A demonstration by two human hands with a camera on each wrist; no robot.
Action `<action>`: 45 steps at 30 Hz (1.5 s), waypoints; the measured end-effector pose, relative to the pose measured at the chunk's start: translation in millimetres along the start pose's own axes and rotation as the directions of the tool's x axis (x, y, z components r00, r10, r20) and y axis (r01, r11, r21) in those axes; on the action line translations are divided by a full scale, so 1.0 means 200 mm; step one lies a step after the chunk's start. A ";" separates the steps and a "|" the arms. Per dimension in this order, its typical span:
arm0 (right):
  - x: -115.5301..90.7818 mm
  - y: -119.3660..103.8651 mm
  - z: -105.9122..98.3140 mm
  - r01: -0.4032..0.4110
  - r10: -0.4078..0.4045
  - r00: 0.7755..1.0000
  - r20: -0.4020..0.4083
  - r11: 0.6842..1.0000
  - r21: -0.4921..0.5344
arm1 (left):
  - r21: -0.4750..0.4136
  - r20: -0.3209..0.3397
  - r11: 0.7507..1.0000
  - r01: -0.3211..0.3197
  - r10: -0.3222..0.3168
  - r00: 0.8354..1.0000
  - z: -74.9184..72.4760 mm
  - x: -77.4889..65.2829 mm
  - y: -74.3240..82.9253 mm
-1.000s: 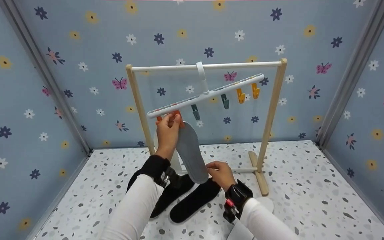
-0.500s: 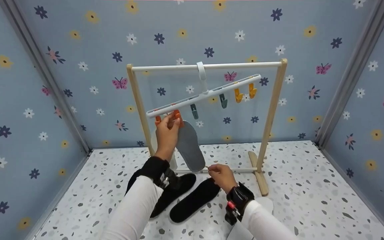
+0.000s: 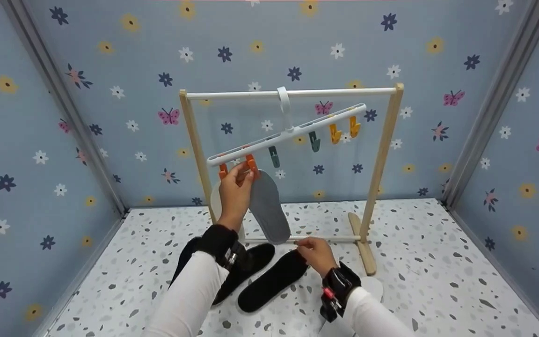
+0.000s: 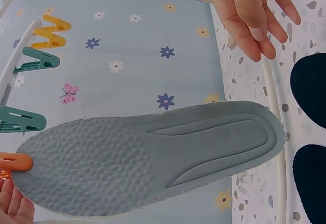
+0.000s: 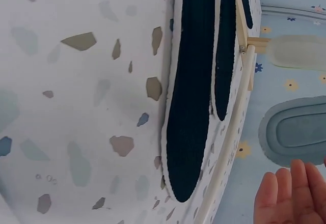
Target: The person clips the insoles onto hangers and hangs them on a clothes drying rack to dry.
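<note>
My left hand (image 3: pixel 235 194) pinches an orange clip (image 3: pixel 252 164) under the low left end of a white clip hanger (image 3: pixel 269 140). That clip bites the toe end of a grey insole (image 3: pixel 269 206), which hangs down with its heel lowest; its dimpled forefoot faces the left wrist view. Part of the clip is hidden by my fingers. My right hand (image 3: pixel 317 255) is apart from the heel, just below and to its right, its fingers relaxed and holding nothing. Behind my left hand a pale insole (image 5: pixel 298 51) hangs, partly hidden.
The hanger tilts from a wooden rack's white rail (image 3: pixel 339 92). It also bears green clips (image 3: pixel 315 141) and yellow clips (image 3: pixel 335 134). Several black insoles (image 3: pixel 272 285) lie on the speckled floor; a white insole (image 3: pixel 373 286) lies under my right forearm. Flowered walls (image 3: pixel 438 70) surround the rack.
My right hand has let go of the grey insole's heel and moved slightly down and right. The insole's heel has swung back and up. My left fingers have slid slightly down the clip.
</note>
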State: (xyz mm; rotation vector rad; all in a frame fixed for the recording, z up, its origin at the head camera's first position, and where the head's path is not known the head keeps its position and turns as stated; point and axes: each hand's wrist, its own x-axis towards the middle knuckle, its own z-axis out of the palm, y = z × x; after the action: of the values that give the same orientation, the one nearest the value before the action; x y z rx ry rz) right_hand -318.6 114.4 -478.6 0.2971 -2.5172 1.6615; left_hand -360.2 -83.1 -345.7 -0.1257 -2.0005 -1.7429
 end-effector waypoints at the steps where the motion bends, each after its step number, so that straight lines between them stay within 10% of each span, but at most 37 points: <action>1: 0.00 0.01 0.00 -0.001 0.001 1.000 -0.003 1.000 -0.005 | 0.002 -0.002 1.000 -0.004 0.004 1.000 0.00 0.00 0.00; 29: -0.07 0.14 -0.03 -0.100 0.100 0.995 0.018 0.995 0.012 | 0.030 0.017 0.993 -0.116 0.116 0.993 -0.02 -0.06 -0.09; 45: -0.08 0.19 -0.05 -0.124 0.124 0.992 0.026 0.992 0.010 | 0.022 -0.042 0.999 -0.026 0.027 0.999 -0.06 -0.08 -0.16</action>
State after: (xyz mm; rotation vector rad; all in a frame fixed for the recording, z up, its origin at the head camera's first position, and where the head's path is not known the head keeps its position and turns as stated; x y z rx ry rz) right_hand -311.0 139.0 -511.9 0.1665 -2.5940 1.7271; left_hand -353.7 -96.6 -380.9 -0.1074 -1.9781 -1.6936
